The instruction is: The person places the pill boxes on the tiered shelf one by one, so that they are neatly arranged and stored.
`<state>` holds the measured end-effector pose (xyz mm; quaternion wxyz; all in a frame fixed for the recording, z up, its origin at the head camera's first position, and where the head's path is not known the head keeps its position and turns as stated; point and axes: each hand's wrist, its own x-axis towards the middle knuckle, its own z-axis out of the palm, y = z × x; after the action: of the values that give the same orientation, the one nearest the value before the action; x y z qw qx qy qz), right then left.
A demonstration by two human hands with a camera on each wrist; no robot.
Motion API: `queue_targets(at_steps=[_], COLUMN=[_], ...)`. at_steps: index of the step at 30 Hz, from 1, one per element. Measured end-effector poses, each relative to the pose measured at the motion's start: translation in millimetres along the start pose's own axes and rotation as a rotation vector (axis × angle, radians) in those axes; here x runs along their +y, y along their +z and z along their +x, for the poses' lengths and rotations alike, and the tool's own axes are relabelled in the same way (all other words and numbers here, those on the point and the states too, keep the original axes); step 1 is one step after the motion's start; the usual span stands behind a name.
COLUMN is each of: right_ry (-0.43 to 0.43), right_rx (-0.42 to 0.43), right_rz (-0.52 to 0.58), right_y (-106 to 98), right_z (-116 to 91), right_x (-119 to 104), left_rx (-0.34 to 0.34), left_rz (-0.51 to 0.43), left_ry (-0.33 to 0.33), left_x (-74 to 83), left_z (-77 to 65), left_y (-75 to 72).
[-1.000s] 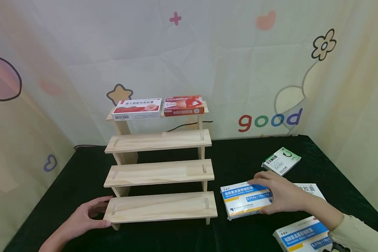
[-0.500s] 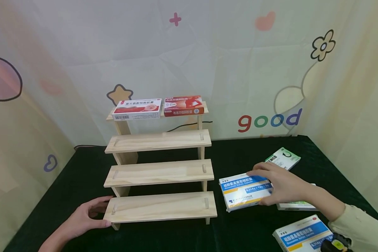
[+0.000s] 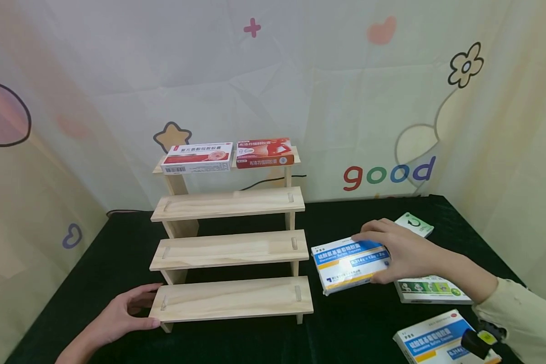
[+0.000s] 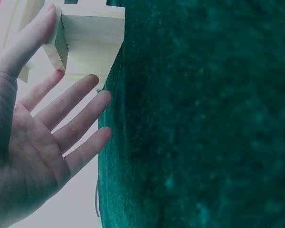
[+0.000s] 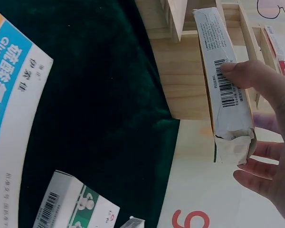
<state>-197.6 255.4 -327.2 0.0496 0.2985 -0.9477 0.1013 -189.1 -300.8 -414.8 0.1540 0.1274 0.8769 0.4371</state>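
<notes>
A stepped wooden display stand (image 3: 232, 299) stands on the dark green cloth. At the left end of its lowest board, my left hand (image 3: 117, 314) pinches the board between thumb and index finger; the other fingers extend loosely in the left wrist view. My right hand (image 3: 405, 251) grips a white, blue and yellow medicine box (image 3: 343, 268) by its right end, thumb on the near side and fingers on the far side. The right wrist view shows the thumb on the barcode side of that box, whose end flap looks crumpled. The box is right of the stand, level with its lower boards.
Two medicine boxes, one white and red (image 3: 197, 159) and one red (image 3: 264, 152), lie on the top board. A second blue-and-white box (image 3: 441, 337) lies at front right. A white-green box (image 3: 432, 292) and a smaller green-white box (image 3: 416, 225) are behind it.
My right hand has raised the blue-and-white box and shifted it slightly left, uncovering more of the white-green box beneath the forearm. The left hand stays at the stand's end.
</notes>
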Motion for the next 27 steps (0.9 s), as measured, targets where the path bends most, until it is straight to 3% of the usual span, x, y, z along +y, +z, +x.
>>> queue_targets(at_steps=[9,19,27], right_ry=[0.019,-0.052,-0.062], right_rx=[-0.011,0.03,0.023], right_rz=[0.01,-0.01,-0.025], right_y=[-8,-16,-26], right_z=[3,11,15], right_x=[-3,-6,-7], left_rx=[0.003,-0.007,-0.004], left_rz=[-0.007,-0.009,-0.001], left_ry=[0.001,0.004,0.006], left_x=[-1.8,-0.2,-1.3], left_z=[-0.4,0.5,0.4], left_y=[0.2,-0.6,-1.3])
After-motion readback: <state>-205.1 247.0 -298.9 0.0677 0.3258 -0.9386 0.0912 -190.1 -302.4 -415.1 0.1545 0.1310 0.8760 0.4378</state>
